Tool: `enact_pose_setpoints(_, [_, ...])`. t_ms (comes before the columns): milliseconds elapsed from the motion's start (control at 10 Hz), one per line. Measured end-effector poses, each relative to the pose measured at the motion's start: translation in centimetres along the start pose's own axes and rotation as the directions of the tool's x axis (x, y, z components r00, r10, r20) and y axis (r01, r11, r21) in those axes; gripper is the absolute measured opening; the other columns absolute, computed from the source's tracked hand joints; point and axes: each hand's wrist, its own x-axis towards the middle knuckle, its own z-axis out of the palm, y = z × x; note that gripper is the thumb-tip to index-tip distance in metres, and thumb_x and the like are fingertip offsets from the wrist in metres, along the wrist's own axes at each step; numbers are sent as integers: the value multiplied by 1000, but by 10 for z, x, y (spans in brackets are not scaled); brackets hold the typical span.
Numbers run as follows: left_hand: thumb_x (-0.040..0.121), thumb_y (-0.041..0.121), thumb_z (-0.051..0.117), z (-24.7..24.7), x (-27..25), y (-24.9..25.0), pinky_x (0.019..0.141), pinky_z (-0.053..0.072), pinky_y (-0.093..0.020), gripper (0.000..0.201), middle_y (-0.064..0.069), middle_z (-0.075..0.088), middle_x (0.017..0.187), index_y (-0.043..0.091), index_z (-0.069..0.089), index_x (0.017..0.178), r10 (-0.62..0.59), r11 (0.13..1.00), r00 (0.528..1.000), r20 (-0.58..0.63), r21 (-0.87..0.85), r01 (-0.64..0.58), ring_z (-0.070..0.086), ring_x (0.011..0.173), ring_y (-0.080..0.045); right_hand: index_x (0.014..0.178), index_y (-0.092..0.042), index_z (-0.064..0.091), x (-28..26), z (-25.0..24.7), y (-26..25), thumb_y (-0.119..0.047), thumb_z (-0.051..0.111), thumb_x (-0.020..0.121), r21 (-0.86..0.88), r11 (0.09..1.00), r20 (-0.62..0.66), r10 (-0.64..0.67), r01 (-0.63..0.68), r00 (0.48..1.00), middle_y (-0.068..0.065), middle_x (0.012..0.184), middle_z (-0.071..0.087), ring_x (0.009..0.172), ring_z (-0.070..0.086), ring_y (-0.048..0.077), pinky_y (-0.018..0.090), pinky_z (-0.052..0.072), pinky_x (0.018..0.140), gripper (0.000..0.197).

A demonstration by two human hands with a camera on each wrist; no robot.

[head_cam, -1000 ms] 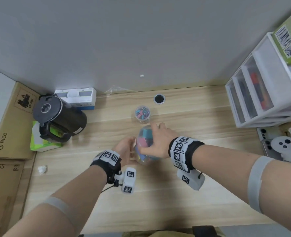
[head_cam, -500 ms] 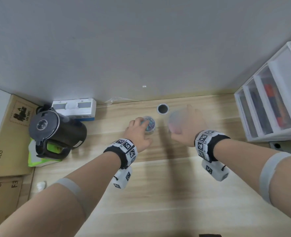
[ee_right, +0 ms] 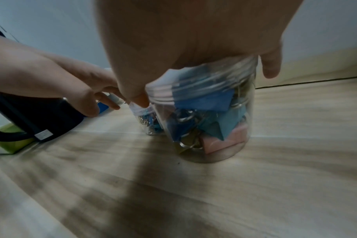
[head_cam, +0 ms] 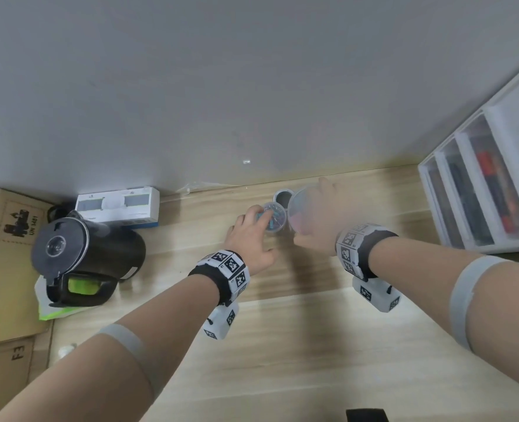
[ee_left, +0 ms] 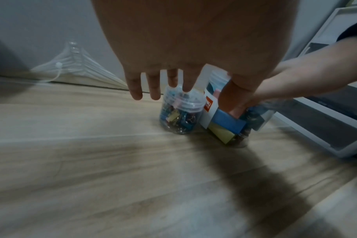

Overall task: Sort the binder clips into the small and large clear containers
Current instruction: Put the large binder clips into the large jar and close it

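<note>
A small clear container (head_cam: 275, 216) full of small coloured binder clips stands lidded at the back of the wooden table (head_cam: 282, 345). Right beside it stands the large clear container (head_cam: 301, 213), which holds big blue, pink and yellow clips (ee_right: 212, 116). My right hand (head_cam: 325, 208) grips the large container's lid from above, with its base on the table (ee_right: 206, 154). My left hand (head_cam: 256, 223) reaches over the small container (ee_left: 180, 116) with straight fingers (ee_left: 171, 78), whose tips touch its lid. The small container (ee_right: 146, 120) is half hidden behind the large one in the right wrist view.
A black kettle (head_cam: 87, 254) sits at the left on a green pack, with a white box (head_cam: 118, 205) behind it against the wall. A cable hole (head_cam: 282, 196) lies just behind the containers. A white drawer unit (head_cam: 480, 193) stands at the right, cardboard boxes (head_cam: 2, 263) at the far left.
My right hand carried the large container from the table's middle to the back and set it beside the small one. My left hand moved forward onto the small container's lid.
</note>
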Motion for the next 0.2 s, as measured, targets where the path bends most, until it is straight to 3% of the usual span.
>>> enact_pose_setpoints(100, [67,55,54,-14,2,5,104,43,-46,89,2,28,151,28,34,150,-37,999,997,60,-18,39,39,129,-27,143,-16,24,-3,-6,-2,-64,56,62,29,999,27,14,-15,1000,10,157,9,140,14,39,52,36,103,99])
enact_pose_setpoints(200, [73,57,54,-26,-6,14,112,36,-47,92,3,20,159,30,25,155,-66,998,990,124,-8,68,26,142,-27,143,-19,21,0,-17,-1,-66,62,62,58,998,96,13,-19,995,9,159,4,146,2,39,59,22,112,102])
